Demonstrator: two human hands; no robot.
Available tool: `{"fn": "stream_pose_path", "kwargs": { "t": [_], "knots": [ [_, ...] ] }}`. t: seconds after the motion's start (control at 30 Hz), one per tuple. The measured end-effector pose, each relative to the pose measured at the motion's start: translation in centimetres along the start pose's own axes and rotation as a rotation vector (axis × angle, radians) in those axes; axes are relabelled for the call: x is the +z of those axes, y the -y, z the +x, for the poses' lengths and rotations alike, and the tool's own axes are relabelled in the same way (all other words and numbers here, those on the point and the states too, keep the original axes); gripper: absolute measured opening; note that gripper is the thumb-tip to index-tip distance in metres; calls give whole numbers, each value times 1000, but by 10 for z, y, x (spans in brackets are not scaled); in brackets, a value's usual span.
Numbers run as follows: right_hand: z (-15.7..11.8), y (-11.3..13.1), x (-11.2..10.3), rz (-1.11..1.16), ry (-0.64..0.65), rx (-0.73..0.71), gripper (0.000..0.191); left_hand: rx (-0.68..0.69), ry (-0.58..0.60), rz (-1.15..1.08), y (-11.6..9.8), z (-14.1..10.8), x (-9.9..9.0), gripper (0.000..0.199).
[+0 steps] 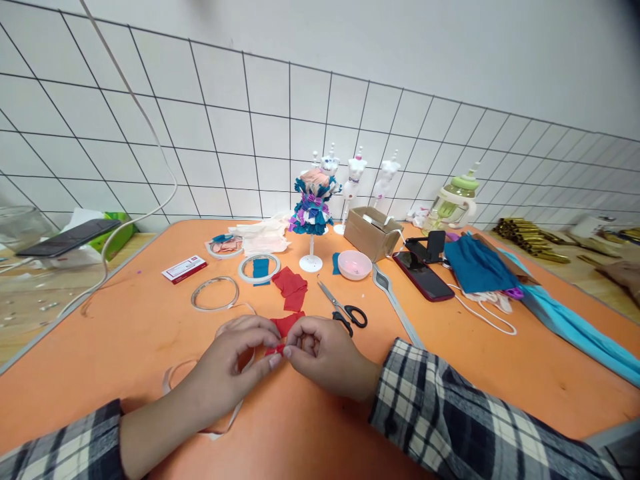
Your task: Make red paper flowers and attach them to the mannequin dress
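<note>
A small scrap of red crepe paper (275, 349) is pinched between the fingertips of my left hand (235, 360) and my right hand (320, 350), which meet low over the orange table. Just beyond my fingers lie more red crepe paper pieces (291, 288), partly covered by the hands. Black-handled scissors (344, 308) rest with blades parted to the right of them. A thin pale strip (235, 415) runs loosely under my left hand and wrist. Farther back, a mini dress form (314, 207) on a white stand wears ruffles of teal, purple and peach.
Tape rings (259, 268) lie left of the stand, with a red-and-white box (185, 269) beyond. A pink bowl (355, 265), a cardboard box (373, 231) and a phone (424, 276) stand to the right. White dress forms (354, 177) line the back; teal crepe paper (477, 262) lies far right.
</note>
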State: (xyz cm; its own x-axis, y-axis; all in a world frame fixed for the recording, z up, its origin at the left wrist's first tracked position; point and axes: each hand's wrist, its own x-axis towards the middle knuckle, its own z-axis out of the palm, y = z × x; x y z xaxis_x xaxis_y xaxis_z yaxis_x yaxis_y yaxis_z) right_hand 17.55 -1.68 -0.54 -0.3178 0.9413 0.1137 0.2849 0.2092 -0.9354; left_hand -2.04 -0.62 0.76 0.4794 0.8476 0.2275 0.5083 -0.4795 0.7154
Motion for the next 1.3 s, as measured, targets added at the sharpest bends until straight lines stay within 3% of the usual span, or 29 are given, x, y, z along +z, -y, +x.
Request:
{"fn": "stream_pose_path", "kwargs": {
  "t": [0.1,0.43,0.8,1.03,1.23,1.3],
  "knots": [
    [0,1,-2,-49,-20,-52,5,29,13,60,0,2,1,23],
    [1,1,-7,42,2,-19,13,-18,45,-162,4,2,2,25],
    [2,4,-5,73,81,127,7,-40,30,-96,2,2,3,21],
    [1,5,-5,44,94,102,6,-22,30,-75,0,2,5,23],
    [0,4,-9,-80,37,-27,6,-16,98,-123,-3,1,5,22],
    [-1,3,-11,-43,33,-49,15,-17,97,-130,-3,1,5,21]
  ]
}}
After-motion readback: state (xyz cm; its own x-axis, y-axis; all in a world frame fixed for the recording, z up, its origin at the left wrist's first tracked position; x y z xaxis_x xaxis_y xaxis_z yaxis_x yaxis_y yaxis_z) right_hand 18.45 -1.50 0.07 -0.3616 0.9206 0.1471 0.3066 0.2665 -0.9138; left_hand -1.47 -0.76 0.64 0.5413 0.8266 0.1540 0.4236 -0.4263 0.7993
